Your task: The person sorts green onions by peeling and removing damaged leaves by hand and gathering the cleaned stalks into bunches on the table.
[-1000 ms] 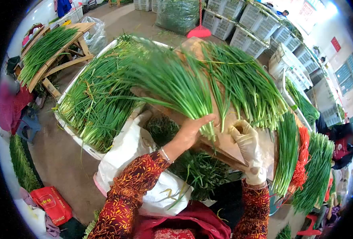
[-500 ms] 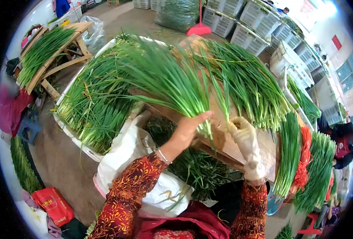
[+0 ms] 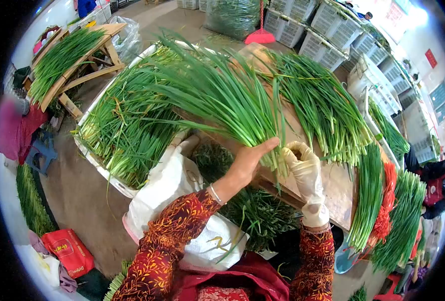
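Note:
A fanned bunch of long green stalks [image 3: 227,105] is gripped near its pale ends by my bare left hand [image 3: 247,163], the leaves pointing up and left. Beside those pale ends is my right hand [image 3: 303,168] in a cream glove, its thumb and fingers curled together; whether a stalk is between them is too small to tell. Under both hands lies a brown board [image 3: 333,193]. A loose pile of stalks [image 3: 323,105] rests on the board's far right part. To the left, a white crate [image 3: 116,184] is heaped with more stalks.
Neat bundles [image 3: 368,195] and red ties [image 3: 385,205] lie at the right. A white sack [image 3: 167,200] hangs before the crate. Cut greens [image 3: 257,215] sit below the board. Stacked crates [image 3: 333,30] stand behind. Co-workers [image 3: 14,128] are at the far left and right.
The few stalks my right hand held beside the bunch have joined the bunch in my left hand. My right hand has moved up close to the bunch's pale ends. The view has shifted slightly.

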